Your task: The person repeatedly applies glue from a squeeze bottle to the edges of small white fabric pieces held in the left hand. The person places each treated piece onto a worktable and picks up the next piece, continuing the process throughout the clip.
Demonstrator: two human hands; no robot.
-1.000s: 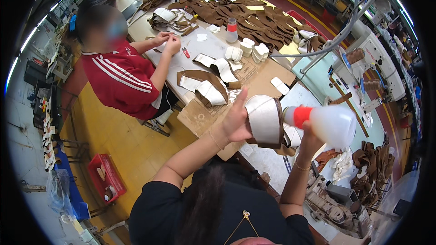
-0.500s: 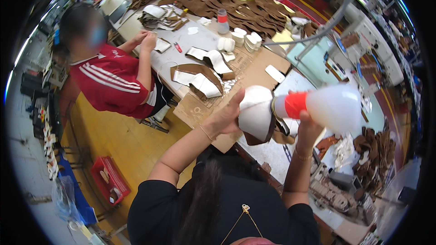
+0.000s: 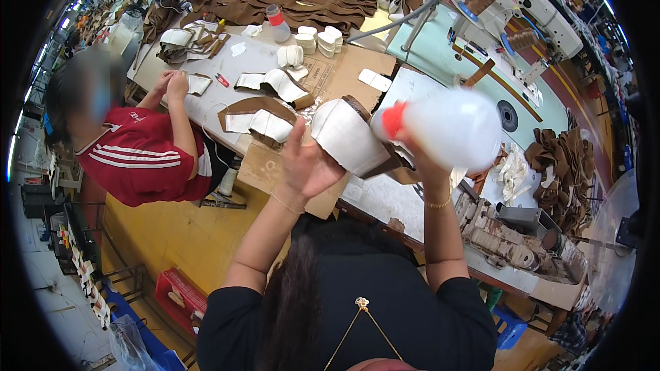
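Note:
My left hand [image 3: 311, 167] supports a curved white-and-brown piece [image 3: 349, 139], perhaps leather or lined fabric, its thumb raised and its fingers partly hidden behind the piece. My right hand [image 3: 430, 168] is wrapped round a translucent squeeze bottle [image 3: 457, 127] with a red band near its neck, blurred by motion. The bottle lies sideways in the air, neck toward the piece; whether its tip touches the piece I cannot make out. Similar white-and-brown pieces [image 3: 265, 122] lie on the table beyond my left hand.
A co-worker in a red shirt [image 3: 141, 151] sits at the left, handling a small piece. Another red-banded bottle [image 3: 278, 24] stands among white pad stacks [image 3: 328, 41]. Brown strips [image 3: 295, 0] cover the far table. A sewing machine [image 3: 522, 7] and brown scraps [image 3: 560, 168] are at the right.
My view has swung to the right. The curved piece has turned, showing more of its white face. The bottle stays in my right hand with its neck beside the piece.

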